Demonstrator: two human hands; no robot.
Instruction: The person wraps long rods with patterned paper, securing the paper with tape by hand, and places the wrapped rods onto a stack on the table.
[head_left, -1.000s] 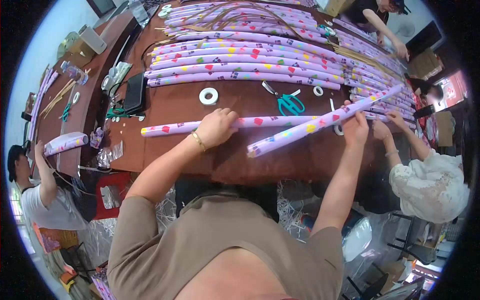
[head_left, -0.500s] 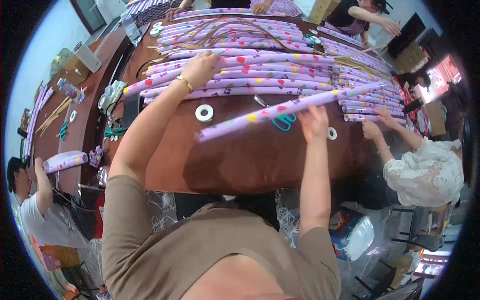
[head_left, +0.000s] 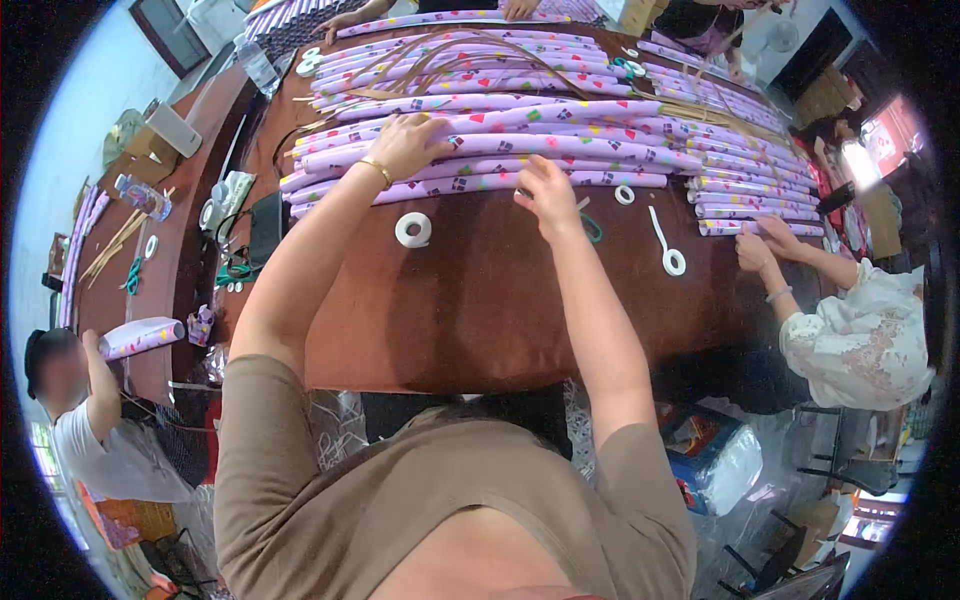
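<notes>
My left hand (head_left: 405,148) rests on the pile of purple patterned rolls (head_left: 560,146), its fingers spread over a roll near the pile's left part. My right hand (head_left: 548,193) is at the pile's front edge with fingers loosely bent and apart, and no roll in it. Beside it, the teal handle of the scissors (head_left: 593,229) shows; my hand hides the rest. A white tape roll (head_left: 413,230) lies in front of the pile. Two smaller tape rolls lie to the right, one (head_left: 673,262) with a strip pulled out.
At the right, a co-worker's hands (head_left: 765,245) touch the front roll of another stack (head_left: 760,212). Another person (head_left: 75,375) holds a wide roll (head_left: 145,338) at the left. Brown strips (head_left: 470,58) lie across the rear rolls. More co-workers' hands are at the far edge.
The roll that my right hand held at a slant now lies with the pile, and that hand is off it. My left hand has moved forward from the single roll onto the pile.
</notes>
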